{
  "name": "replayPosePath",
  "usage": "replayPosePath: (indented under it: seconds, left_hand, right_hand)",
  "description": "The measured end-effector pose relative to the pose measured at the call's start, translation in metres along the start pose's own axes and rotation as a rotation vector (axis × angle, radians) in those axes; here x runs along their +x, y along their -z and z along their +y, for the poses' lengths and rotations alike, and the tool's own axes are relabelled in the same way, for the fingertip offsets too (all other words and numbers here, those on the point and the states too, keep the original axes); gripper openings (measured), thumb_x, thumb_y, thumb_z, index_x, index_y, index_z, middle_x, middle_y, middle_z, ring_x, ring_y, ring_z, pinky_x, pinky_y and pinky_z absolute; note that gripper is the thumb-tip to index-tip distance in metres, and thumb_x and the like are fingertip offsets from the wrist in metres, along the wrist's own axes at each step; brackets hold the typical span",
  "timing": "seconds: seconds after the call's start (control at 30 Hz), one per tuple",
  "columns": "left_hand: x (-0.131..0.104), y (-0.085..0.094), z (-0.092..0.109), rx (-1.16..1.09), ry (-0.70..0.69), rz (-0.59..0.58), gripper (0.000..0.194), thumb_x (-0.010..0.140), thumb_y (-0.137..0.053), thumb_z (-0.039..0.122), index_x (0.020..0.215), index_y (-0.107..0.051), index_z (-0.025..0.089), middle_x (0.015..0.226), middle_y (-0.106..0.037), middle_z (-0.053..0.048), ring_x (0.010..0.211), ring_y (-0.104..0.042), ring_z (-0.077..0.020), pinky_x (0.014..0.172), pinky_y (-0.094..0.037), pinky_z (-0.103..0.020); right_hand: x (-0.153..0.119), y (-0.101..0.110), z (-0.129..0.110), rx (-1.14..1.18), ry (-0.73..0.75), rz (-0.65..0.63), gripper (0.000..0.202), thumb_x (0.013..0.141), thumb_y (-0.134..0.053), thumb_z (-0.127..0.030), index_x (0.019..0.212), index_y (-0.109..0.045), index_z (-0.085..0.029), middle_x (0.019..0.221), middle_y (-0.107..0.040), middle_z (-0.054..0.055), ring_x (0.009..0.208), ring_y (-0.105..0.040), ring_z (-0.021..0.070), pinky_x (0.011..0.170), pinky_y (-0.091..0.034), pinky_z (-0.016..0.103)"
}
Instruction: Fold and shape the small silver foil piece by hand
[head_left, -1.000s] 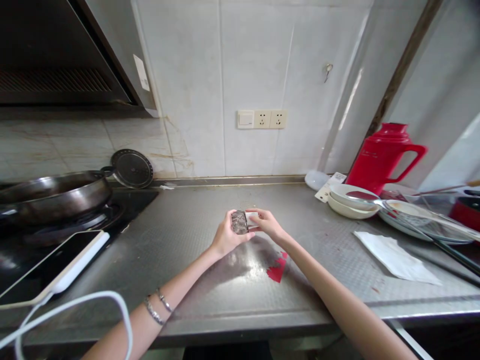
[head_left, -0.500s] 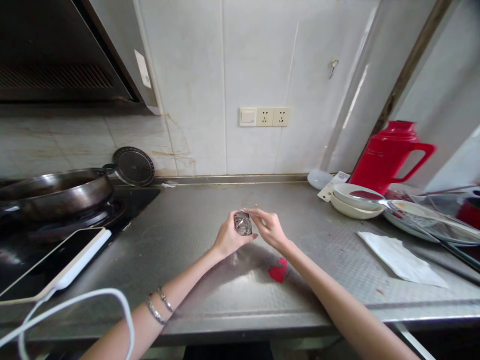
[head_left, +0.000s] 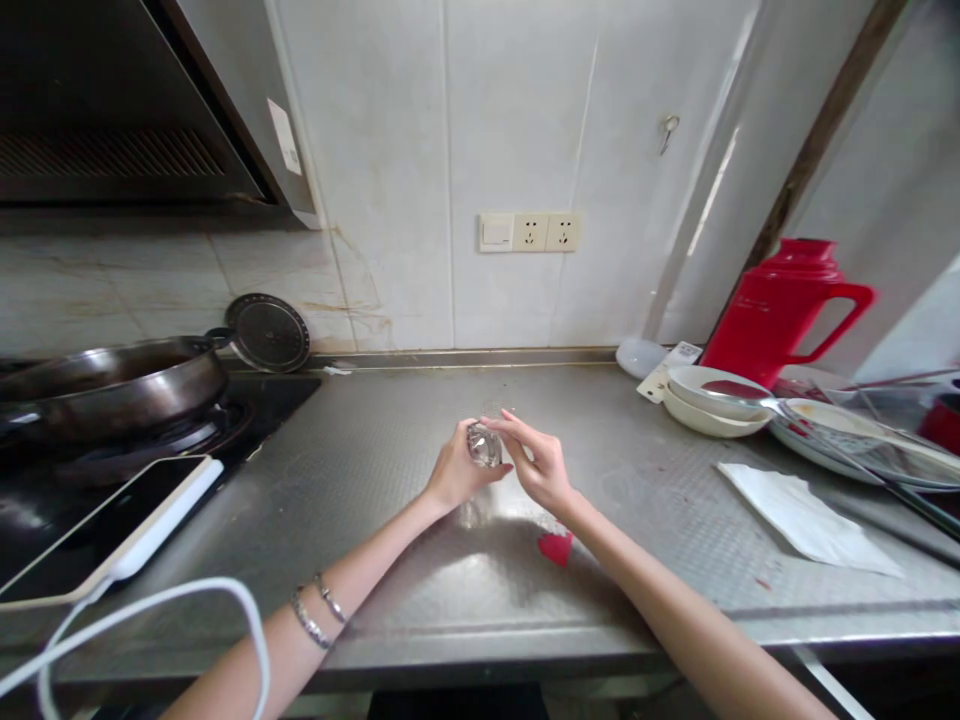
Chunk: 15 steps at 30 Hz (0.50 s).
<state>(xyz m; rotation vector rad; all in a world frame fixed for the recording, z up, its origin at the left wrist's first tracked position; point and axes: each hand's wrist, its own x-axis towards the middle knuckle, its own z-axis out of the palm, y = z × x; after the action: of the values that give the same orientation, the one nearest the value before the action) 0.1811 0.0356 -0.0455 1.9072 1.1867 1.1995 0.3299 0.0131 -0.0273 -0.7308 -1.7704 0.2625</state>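
A small clear glass-like cup is held above the steel counter, its shiny round top facing me. My left hand is wrapped around its left side and front, with the thumb across the near side. At the cup's far right edge, my right hand touches the rim with its fingertips; the thumb is mostly hidden. Whether a thin film or piece lies under those fingertips is too small to tell. A torn red scrap lies on the counter, just left of my right forearm.
On the left are a stove with a metal pan and a phone with a white cable. On the right stand stacked bowls, a red thermos, plates, and a white paper napkin. Behind is a tiled wall with sockets.
My right hand's fingers have straightened and lifted slightly at the cup's rim. The cup has tilted a little in my left hand. The red scrap is partly more covered by my right forearm.
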Motion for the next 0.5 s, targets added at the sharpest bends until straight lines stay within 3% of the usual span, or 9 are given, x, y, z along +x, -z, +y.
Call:
replayPosePath:
  seconds: [0.07, 0.13, 0.3, 0.5]
  left_hand:
    - [-0.002, 0.000, 0.002, -0.024, -0.014, -0.047, 0.074, 0.053, -0.082, 0.037, 0.115, -0.045, 0.018, 0.098, -0.067, -0.007, 0.087, -0.064, -0.0228, 0.078, -0.049, -0.034]
    - [-0.004, 0.000, 0.003, -0.052, -0.032, -0.086, 0.079, 0.051, -0.083, 0.036, 0.117, -0.045, 0.019, 0.101, -0.066, -0.008, 0.093, -0.064, -0.0246, 0.083, -0.048, -0.036]
    - [-0.006, 0.000, 0.006, -0.067, -0.089, -0.114, 0.077, 0.055, -0.082, 0.028, 0.121, -0.044, 0.018, 0.110, -0.064, -0.010, 0.101, -0.062, -0.0260, 0.088, -0.047, -0.038]
    - [-0.006, -0.002, 0.002, -0.037, -0.133, -0.050, 0.070, 0.056, -0.079, 0.027, 0.117, -0.046, 0.019, 0.111, -0.063, -0.009, 0.097, -0.062, -0.0233, 0.083, -0.049, -0.034]
  right_hand:
    - [0.002, 0.002, 0.001, -0.034, -0.081, 0.124, 0.029, 0.093, -0.042, -0.027, 0.109, -0.066, -0.026, 0.107, -0.071, 0.001, 0.114, -0.059, 0.0225, 0.105, -0.041, 0.043]
    - [0.004, 0.004, 0.005, -0.051, -0.148, 0.147, 0.028, 0.092, -0.044, -0.030, 0.106, -0.068, -0.026, 0.101, -0.072, 0.002, 0.113, -0.060, 0.0239, 0.102, -0.044, 0.042]
    - [0.002, 0.003, 0.011, -0.023, -0.150, -0.067, 0.030, 0.093, -0.042, -0.032, 0.109, -0.067, -0.028, 0.105, -0.072, 0.002, 0.113, -0.059, 0.0245, 0.099, -0.045, 0.042]
    - [-0.001, 0.001, 0.007, -0.007, 0.035, -0.132, 0.033, 0.094, -0.038, -0.027, 0.115, -0.063, -0.028, 0.109, -0.069, 0.001, 0.108, -0.063, 0.0202, 0.110, -0.035, 0.044]
